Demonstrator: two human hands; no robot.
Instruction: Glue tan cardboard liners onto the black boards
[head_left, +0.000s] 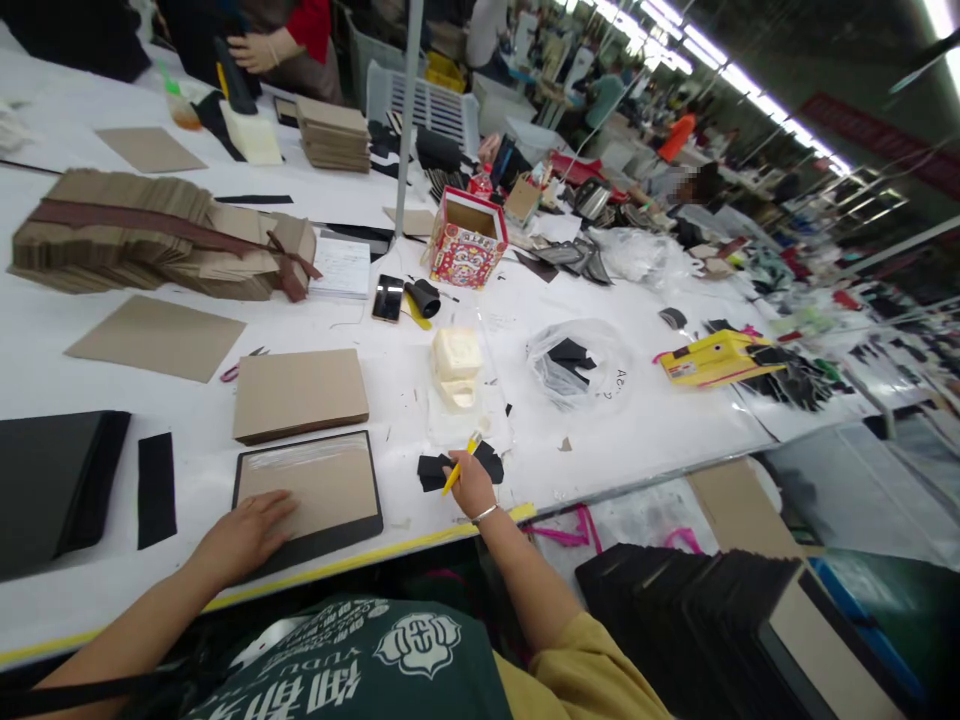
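My left hand (251, 532) lies flat with fingers outstretched on the near left corner of a tan cardboard panel (322, 482). That panel rests on a slightly larger black sheet (341, 532), whose edges show around it; a glossy wet-looking streak runs along its far edge. In my right hand (474, 487) is a yellow-handled brush (452, 480), its bristle end pointing away from me. Under that hand are small black strips (432, 474). Just beyond them stands a cream-coloured plastic container (457, 355). A stack of cardboard panels (300, 393) sits behind the black-edged panel.
To the left are a black strip (156, 490) and a black stack (52, 490). Farther back lie a tied cardboard bundle (127, 235), a phone (388, 298) and a red box (466, 240). A plastic bag (536, 365) and yellow holder (709, 362) lie right. Another person's hand (255, 53) is across the table.
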